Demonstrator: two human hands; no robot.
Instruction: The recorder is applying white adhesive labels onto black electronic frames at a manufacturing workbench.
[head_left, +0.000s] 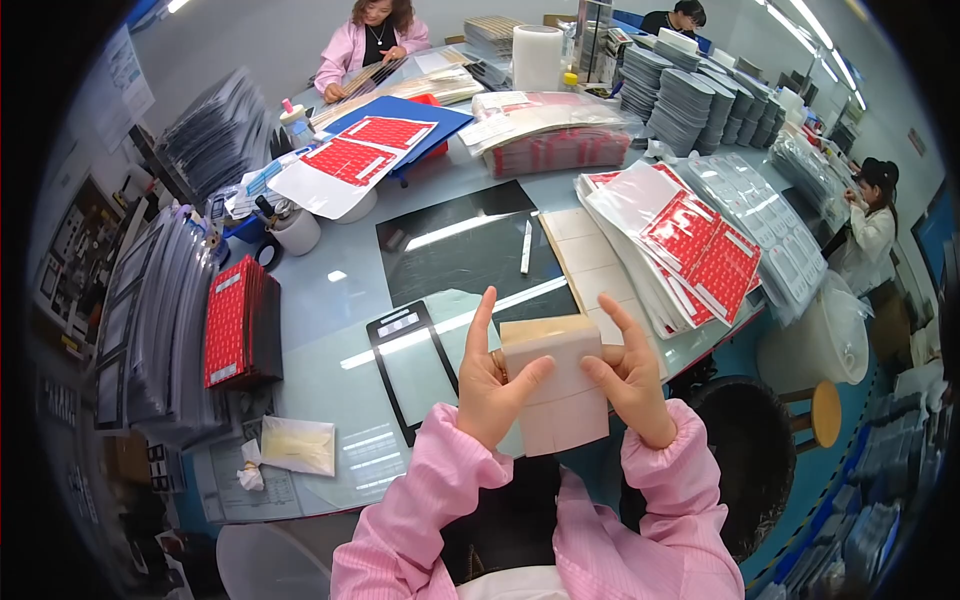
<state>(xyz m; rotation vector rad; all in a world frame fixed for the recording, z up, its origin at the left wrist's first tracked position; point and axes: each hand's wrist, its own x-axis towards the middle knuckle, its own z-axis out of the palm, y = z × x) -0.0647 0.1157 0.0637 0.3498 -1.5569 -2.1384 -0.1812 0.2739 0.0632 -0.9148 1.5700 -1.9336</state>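
Both hands hold a pale, creased sheet [560, 400] in front of me, its tan upper part bent over the top edge. My left hand [492, 392] grips its left side with the thumb on the front and the index finger pointing up. On the other side my right hand [632, 385] pinches it the same way, thumb on the front. The other fingers are mostly hidden behind the sheet. Left of it, a black-framed clear panel [388, 390] lies on the table. Beyond the hands, a white pen-shaped tool [526, 248] rests on a black mat [440, 235].
A row of pale squares [580, 250] lies beside red-and-white printed sheets [690, 240] at the right. Red-faced panels [232, 325] stand at the left, near a white cup [297, 232]. A small packet [298, 445] sits near the front edge. A dark bin [745, 460] stands right of me. Other people work farther off.
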